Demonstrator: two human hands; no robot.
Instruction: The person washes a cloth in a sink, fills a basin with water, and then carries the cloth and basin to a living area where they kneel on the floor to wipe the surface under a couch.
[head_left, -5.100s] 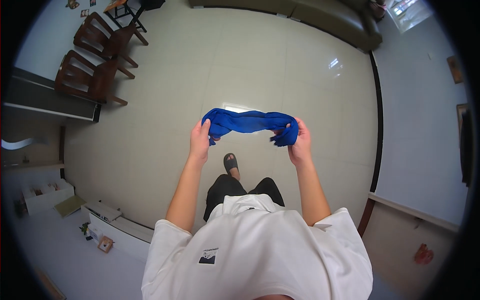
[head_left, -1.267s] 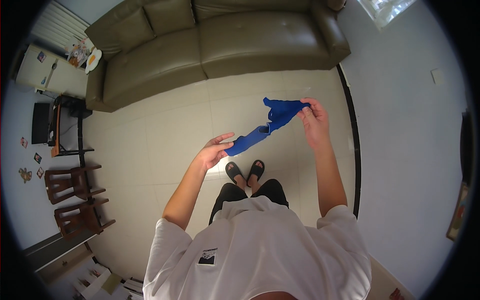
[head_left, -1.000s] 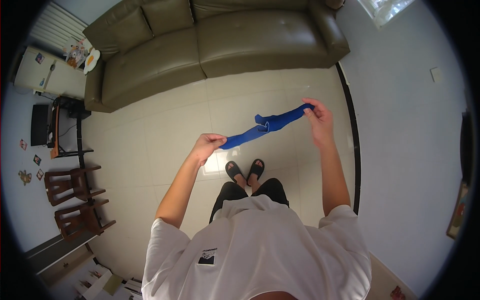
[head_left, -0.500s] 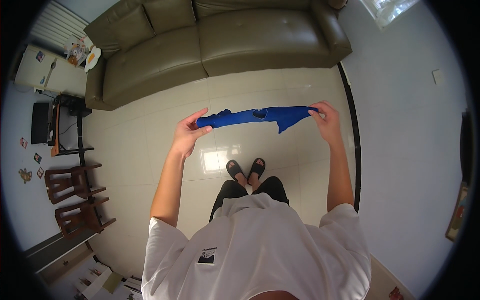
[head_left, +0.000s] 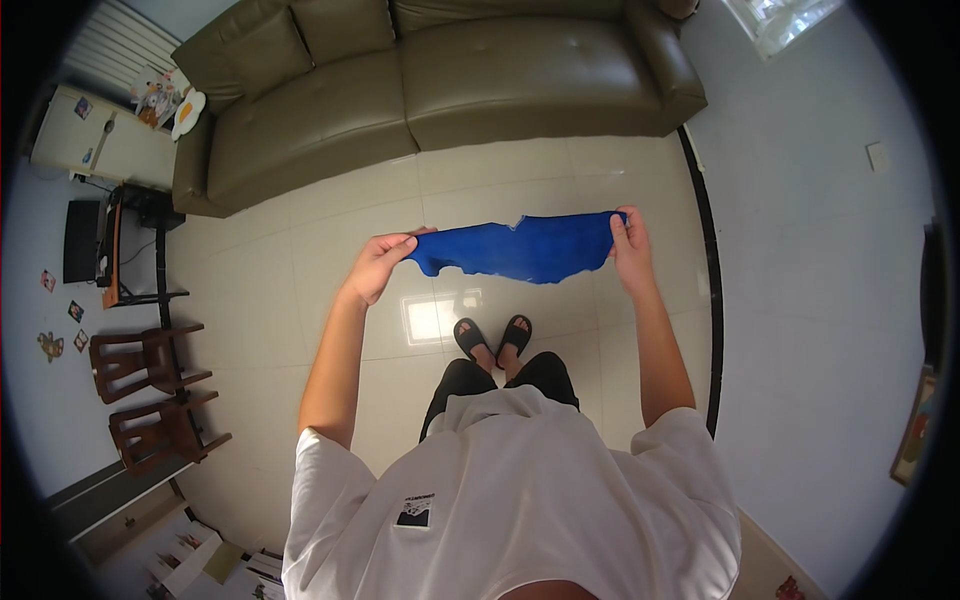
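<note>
Stretched between my two hands is a piece of blue cloth (head_left: pixel 510 250) with ragged, cut-looking edges. It hangs in the air above the floor, in front of my body. My left hand (head_left: pixel 377 266) pinches its left end between thumb and fingers. At the opposite end, my right hand (head_left: pixel 631 248) grips the upper right corner. A small notch shows in the middle of the top edge, and the lower edge is uneven. What kind of garment or rag it is, I cannot tell.
A brown leather sofa (head_left: pixel 520 85) spans the far side. Wooden chairs (head_left: pixel 160 435) and a desk (head_left: pixel 125 250) line the left wall. A pale wall (head_left: pixel 810 270) stands on the right. My feet in black slippers (head_left: pixel 513 340) rest on the glossy tiled floor (head_left: pixel 270 300).
The blue cloth has turned from a narrow rolled strip into a wider spread piece. The heart-shaped hole no longer shows whole. My right hand has shifted slightly left, and my left fingers have closed.
</note>
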